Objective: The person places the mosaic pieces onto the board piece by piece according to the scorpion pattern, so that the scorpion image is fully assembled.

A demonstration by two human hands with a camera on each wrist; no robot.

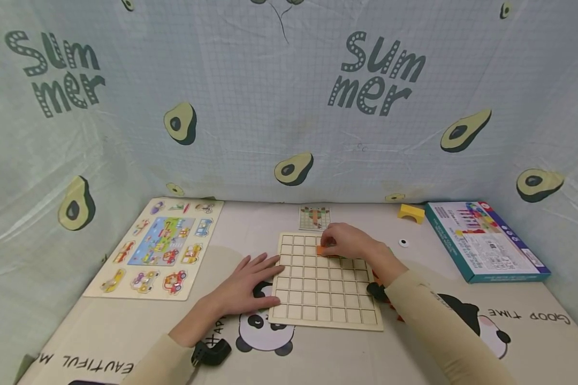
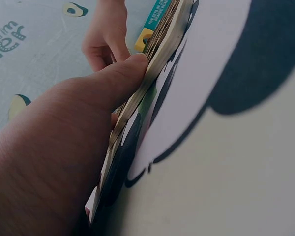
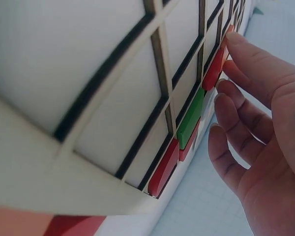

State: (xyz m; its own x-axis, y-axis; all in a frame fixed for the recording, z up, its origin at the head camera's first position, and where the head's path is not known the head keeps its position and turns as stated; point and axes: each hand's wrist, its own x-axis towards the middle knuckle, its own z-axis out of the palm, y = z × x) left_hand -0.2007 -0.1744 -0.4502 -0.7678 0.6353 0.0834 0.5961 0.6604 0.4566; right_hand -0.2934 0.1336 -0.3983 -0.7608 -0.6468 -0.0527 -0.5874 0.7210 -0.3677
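A light wooden grid board (image 1: pixel 325 291) lies in the middle of the table. My left hand (image 1: pixel 250 283) is spread at its left edge; in the left wrist view the thumb (image 2: pixel 123 73) rests along the board's side. Over the board's far part, my right hand (image 1: pixel 349 240) pinches a small orange tile (image 1: pixel 320 250) at a grid cell. In the right wrist view, red tiles (image 3: pixel 164 169) and a green tile (image 3: pixel 191 120) sit in cells along the far edge, mostly hidden by the hand from above. A patterned card (image 1: pixel 314 218) lies just beyond the board.
At the left lies a vehicle picture puzzle (image 1: pixel 142 278). A teal-edged box (image 1: pixel 491 246) is at the right, with a yellow arch block (image 1: pixel 411 213) and a white eye-like disc (image 1: pixel 403 243) nearby. Orange-red pieces (image 1: pixel 400 318) show partly beneath the right forearm.
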